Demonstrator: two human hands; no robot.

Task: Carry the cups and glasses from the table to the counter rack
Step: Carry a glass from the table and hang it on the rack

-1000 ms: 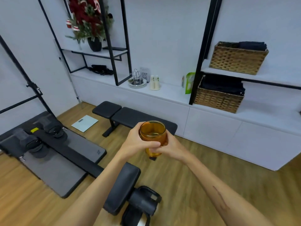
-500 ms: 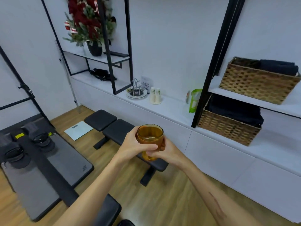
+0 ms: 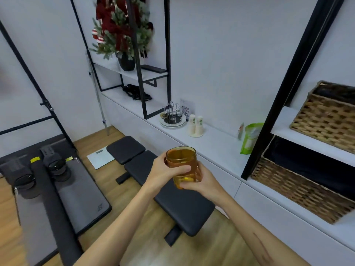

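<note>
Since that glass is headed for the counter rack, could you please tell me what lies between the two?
In the head view, the black padded bench on the floor and a bare stretch of white counter separate the amber glass from the rack.

Black workout bench [image 3: 165, 181] near centre on wood floor. Scale [image 3: 99, 159] far left of it. Two wicker baskets [image 3: 326, 120] right. Green pouch [image 3: 249, 139] btwn.

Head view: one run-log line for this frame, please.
phase: carrying | held: amber glass, upright, both hands | left hand around upper side | right hand at base | target: counter rack ahead, not reached
</note>
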